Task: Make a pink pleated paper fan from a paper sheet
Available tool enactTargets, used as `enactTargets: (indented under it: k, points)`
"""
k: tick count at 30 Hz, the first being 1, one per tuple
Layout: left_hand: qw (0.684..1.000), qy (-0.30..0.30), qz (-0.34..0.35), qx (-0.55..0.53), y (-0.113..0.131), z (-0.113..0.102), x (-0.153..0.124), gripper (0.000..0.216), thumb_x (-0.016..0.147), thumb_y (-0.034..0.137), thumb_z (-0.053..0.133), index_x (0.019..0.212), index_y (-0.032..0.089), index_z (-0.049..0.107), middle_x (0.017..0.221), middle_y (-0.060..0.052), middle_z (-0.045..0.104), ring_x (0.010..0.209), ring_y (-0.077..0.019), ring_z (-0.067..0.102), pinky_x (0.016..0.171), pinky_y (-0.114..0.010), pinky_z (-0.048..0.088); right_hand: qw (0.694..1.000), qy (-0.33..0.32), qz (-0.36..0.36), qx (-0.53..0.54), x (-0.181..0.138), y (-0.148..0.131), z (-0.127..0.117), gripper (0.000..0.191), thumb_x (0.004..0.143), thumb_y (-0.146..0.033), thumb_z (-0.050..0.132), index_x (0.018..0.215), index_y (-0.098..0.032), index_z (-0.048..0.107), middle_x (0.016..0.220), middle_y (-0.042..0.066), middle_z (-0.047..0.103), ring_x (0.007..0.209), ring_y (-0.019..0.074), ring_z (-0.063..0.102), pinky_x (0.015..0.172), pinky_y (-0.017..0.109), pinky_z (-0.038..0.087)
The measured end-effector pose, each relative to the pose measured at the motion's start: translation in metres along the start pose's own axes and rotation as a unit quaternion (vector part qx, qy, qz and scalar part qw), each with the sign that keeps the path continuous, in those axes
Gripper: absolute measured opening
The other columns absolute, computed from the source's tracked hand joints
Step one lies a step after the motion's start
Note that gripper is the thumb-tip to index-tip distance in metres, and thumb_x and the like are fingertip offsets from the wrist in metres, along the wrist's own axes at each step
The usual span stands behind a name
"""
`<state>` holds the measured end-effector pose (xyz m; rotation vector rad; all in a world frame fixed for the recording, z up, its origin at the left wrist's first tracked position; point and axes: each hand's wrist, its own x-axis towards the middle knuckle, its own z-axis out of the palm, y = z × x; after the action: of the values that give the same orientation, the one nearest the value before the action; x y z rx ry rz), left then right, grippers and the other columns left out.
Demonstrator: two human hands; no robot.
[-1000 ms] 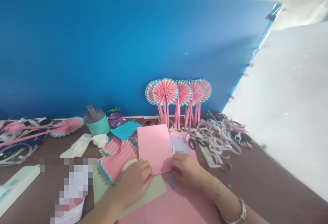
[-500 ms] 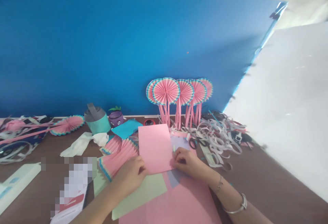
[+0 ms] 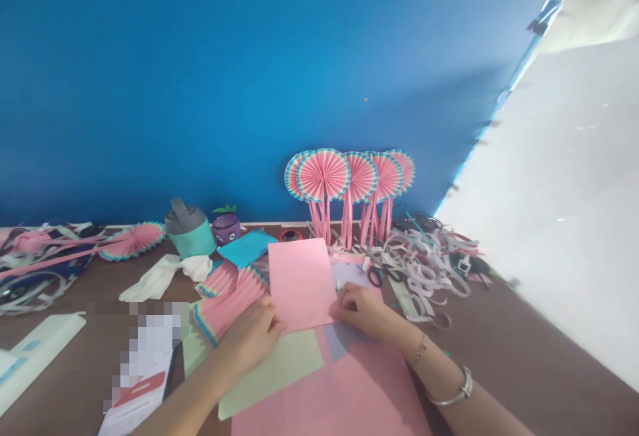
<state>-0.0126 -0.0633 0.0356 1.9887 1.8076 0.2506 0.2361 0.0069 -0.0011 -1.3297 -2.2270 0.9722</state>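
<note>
A pink sheet of paper [image 3: 300,283] is held at a slant above the layered sheets on the table. My left hand [image 3: 257,329] is closed at its lower left corner, with curled fingers partly out of sight. On the lower right corner, my right hand [image 3: 360,306] is closed in a pinch. Just above the right fingers stands a small pale green piece [image 3: 339,285] that I cannot identify. Beside the left hand lies a pleated pink paper strip [image 3: 227,306] with a blue edge. Green paper [image 3: 272,369] and a larger pink sheet [image 3: 334,396] lie below the hands.
Several round pink paper fans [image 3: 323,175] stand against the blue panel [image 3: 200,90]. Curled white strips [image 3: 424,263] and black-handled scissors [image 3: 375,276] lie to the right. Leftward are a teal-grey cup [image 3: 192,233], a purple pot [image 3: 226,229], white cloth [image 3: 154,279] and a phone [image 3: 142,383].
The hands and the pink sheet sit very slightly higher in the picture, as does most of the scene. Both hands stay at the sheet's lower corners.
</note>
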Motion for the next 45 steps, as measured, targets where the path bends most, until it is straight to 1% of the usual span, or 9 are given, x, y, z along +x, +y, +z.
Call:
enactTargets:
  k: [5,11,15,19,24,28,33,39,45]
  points:
    - [1.000,-0.022,-0.002,0.009,-0.002,-0.002,0.000,0.025,0.085,0.023,0.040,0.062,0.019,0.048,0.081,-0.001,0.054,0.069,-0.0142,0.056,0.059,-0.026,0.033,1.000,-0.009,0.009,0.003,0.002,0.000,-0.001,0.037,0.074,-0.028,0.062,0.050,-0.018,0.037,0.078,0.000,0.051,0.065,0.0121,0.051,0.063,0.026,0.041]
    - [1.000,-0.026,-0.005,0.009,-0.008,-0.003,-0.001,0.021,0.084,0.029,0.042,0.066,0.020,0.050,0.087,-0.002,0.053,0.073,-0.0155,0.057,0.059,-0.026,0.033,1.000,-0.011,0.011,-0.001,0.003,0.003,-0.001,0.038,0.074,-0.029,0.063,0.051,-0.019,0.035,0.078,0.000,0.050,0.066,0.0118,0.050,0.063,0.026,0.041]
    - [0.999,-0.030,0.007,-0.007,-0.010,-0.005,-0.001,0.024,0.084,0.026,0.041,0.062,0.019,0.046,0.086,-0.001,0.053,0.070,-0.0137,0.056,0.058,-0.025,0.033,1.000,-0.012,0.007,-0.005,0.004,0.004,-0.001,0.037,0.073,-0.028,0.062,0.051,-0.019,0.034,0.076,-0.001,0.049,0.063,0.0115,0.049,0.060,0.026,0.040]
    - [0.999,-0.026,0.010,-0.020,-0.012,-0.005,0.000,0.024,0.083,0.024,0.040,0.059,0.019,0.043,0.085,-0.001,0.052,0.068,-0.0124,0.055,0.057,-0.025,0.032,1.000,-0.011,0.006,-0.002,0.005,0.006,0.001,0.035,0.073,-0.027,0.062,0.051,-0.018,0.037,0.078,0.000,0.050,0.064,0.0116,0.049,0.059,0.026,0.039]
    - [0.999,-0.031,-0.003,-0.017,-0.015,-0.003,0.001,0.025,0.082,0.025,0.040,0.058,0.018,0.043,0.083,-0.001,0.052,0.065,-0.0120,0.053,0.055,-0.025,0.030,1.000,-0.012,0.005,-0.004,0.005,0.006,0.001,0.035,0.073,-0.028,0.062,0.051,-0.018,0.036,0.077,0.000,0.050,0.063,0.0117,0.048,0.058,0.025,0.038]
    - [0.999,-0.027,0.009,-0.027,-0.018,-0.001,0.003,0.026,0.082,0.023,0.040,0.057,0.018,0.044,0.080,0.000,0.050,0.064,-0.0118,0.053,0.057,-0.025,0.031,1.000,-0.010,0.011,-0.007,0.005,0.005,0.001,0.035,0.072,-0.025,0.062,0.051,-0.018,0.035,0.077,0.000,0.049,0.064,0.0118,0.048,0.059,0.025,0.038]
    - [0.999,-0.027,0.014,-0.019,-0.015,-0.004,0.001,0.025,0.082,0.021,0.039,0.058,0.018,0.045,0.080,-0.001,0.052,0.068,-0.0128,0.054,0.057,-0.025,0.032,1.000,-0.010,0.013,-0.016,0.003,0.000,0.000,0.035,0.072,-0.022,0.061,0.050,-0.018,0.034,0.076,0.000,0.048,0.061,0.0107,0.047,0.057,0.025,0.037]
    - [0.999,-0.044,0.004,-0.018,-0.012,-0.008,0.002,0.023,0.081,0.022,0.043,0.059,0.019,0.048,0.080,0.000,0.051,0.067,-0.0131,0.055,0.056,-0.025,0.031,1.000,-0.006,0.017,-0.018,0.001,-0.005,-0.001,0.035,0.073,-0.021,0.060,0.050,-0.019,0.033,0.078,0.000,0.050,0.065,0.0122,0.050,0.061,0.026,0.039]
    - [0.998,-0.063,-0.008,0.024,-0.005,-0.013,0.002,0.022,0.079,0.020,0.044,0.056,0.019,0.046,0.081,-0.001,0.052,0.068,-0.0142,0.056,0.056,-0.026,0.031,0.999,-0.009,0.016,-0.035,0.002,-0.005,0.000,0.034,0.075,-0.022,0.059,0.052,-0.019,0.034,0.079,0.001,0.050,0.066,0.0126,0.050,0.062,0.027,0.039]
